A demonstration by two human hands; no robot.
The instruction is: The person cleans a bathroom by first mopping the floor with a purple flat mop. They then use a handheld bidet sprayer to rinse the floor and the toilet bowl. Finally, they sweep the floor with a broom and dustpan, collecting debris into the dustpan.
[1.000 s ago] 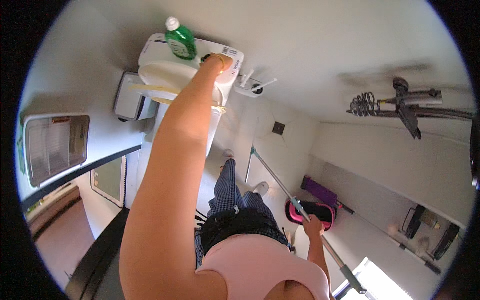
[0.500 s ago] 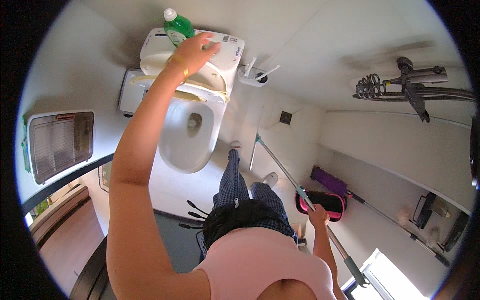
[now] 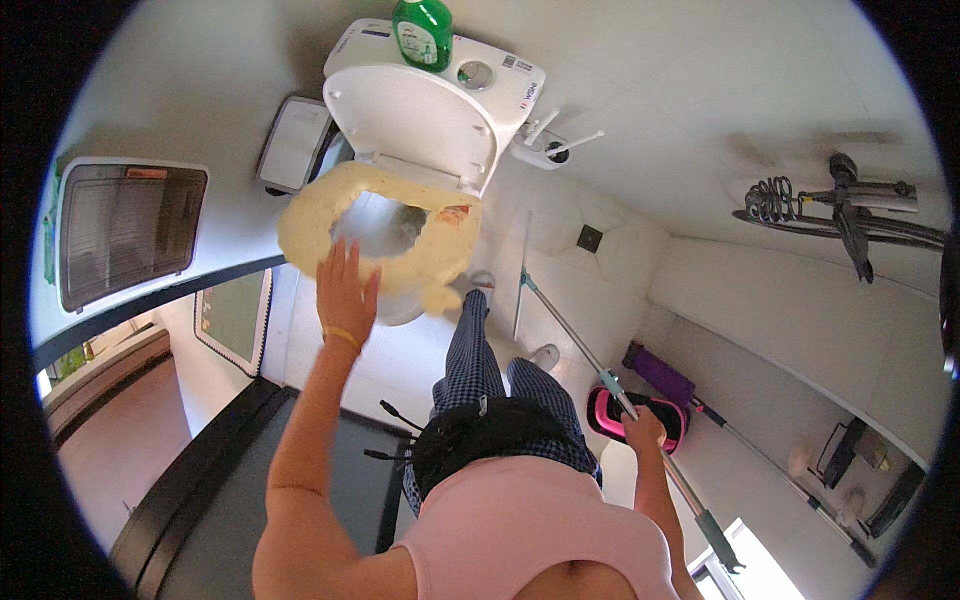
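Note:
My left hand point(image 3: 346, 295), fingers stretched out, is at the front of a yellow padded toilet seat point(image 3: 310, 225). The seat is slightly blurred and looks tilted over the white toilet bowl point(image 3: 405, 312), most of which it hides. Behind it the white toilet lid point(image 3: 410, 115) stands raised against the tank. My right hand point(image 3: 645, 428) is wrapped round the pole of a long-handled floor squeegee point(image 3: 565, 325), whose thin head is near the floor at the far end. Whether the left fingertips touch the seat is hard to tell.
On the tank point(image 3: 520, 80) stand a green bottle point(image 3: 422, 35) and a round flush button point(image 3: 475, 75). A white bin point(image 3: 297, 145) is left of the toilet, a toilet brush holder point(image 3: 540, 150) right. A pink-black bucket point(image 3: 605, 412) and purple mop point(image 3: 660, 375) lie right.
My left hand has come from the tank top down and nearer to me. The yellow seat has swung down from upright over the bowl. My right hand still holds the squeegee.

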